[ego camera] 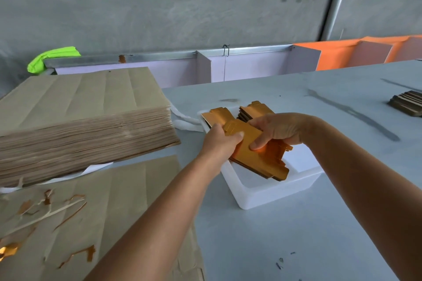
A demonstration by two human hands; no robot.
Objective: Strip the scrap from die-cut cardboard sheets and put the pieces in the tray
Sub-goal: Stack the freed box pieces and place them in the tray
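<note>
Over the white tray [269, 191] both hands hold a small stack of gold die-cut pieces [245, 141]. My left hand [219, 139] grips its left end, thumb on top. My right hand [278, 130] grips its right side, thumb pressed on the top face. More gold pieces [260, 166] lie in the tray below, and other stacks [253, 109] sit at its far end. A tall pile of brown die-cut sheets [80, 112] stands to the left.
A flat brown sheet [109, 212] near me carries several gold and white scrap strips [52, 207]. Another small stack of pieces [406, 102] sits at the far right of the grey table. White and orange bins [342, 55] line the back edge.
</note>
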